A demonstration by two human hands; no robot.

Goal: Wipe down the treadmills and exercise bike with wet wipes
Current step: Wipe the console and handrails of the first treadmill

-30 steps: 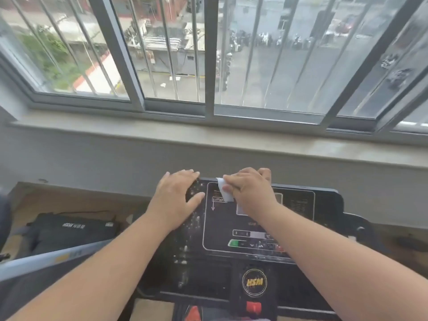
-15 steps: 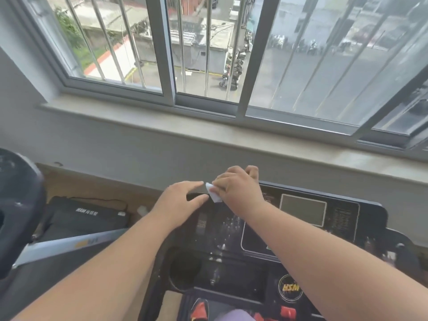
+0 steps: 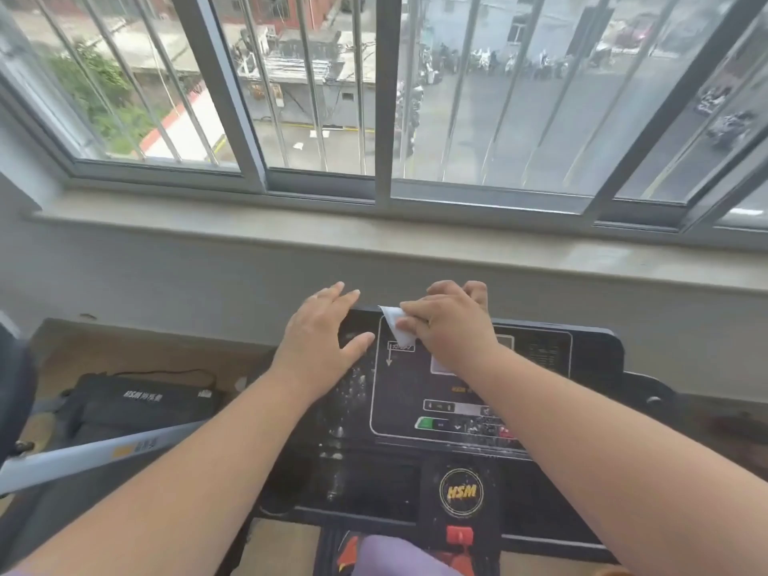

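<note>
We see right hand (image 3: 449,330) fingers (image 3: 409,324) pinching wet wipe (image 3: 397,326) on treadmill console (image 3: 540,359); left hand (image 3: 320,342) flat, fingers spread, empty.

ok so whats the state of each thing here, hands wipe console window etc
left hand: open, flat on the console's left side, holding nothing
right hand: pressing the wet wipe onto the console top
wet wipe: crumpled, partly hidden under the fingers
treadmill console: display dark, wet streaks and droplets on the left part
window: looks shut, barred outside
</note>
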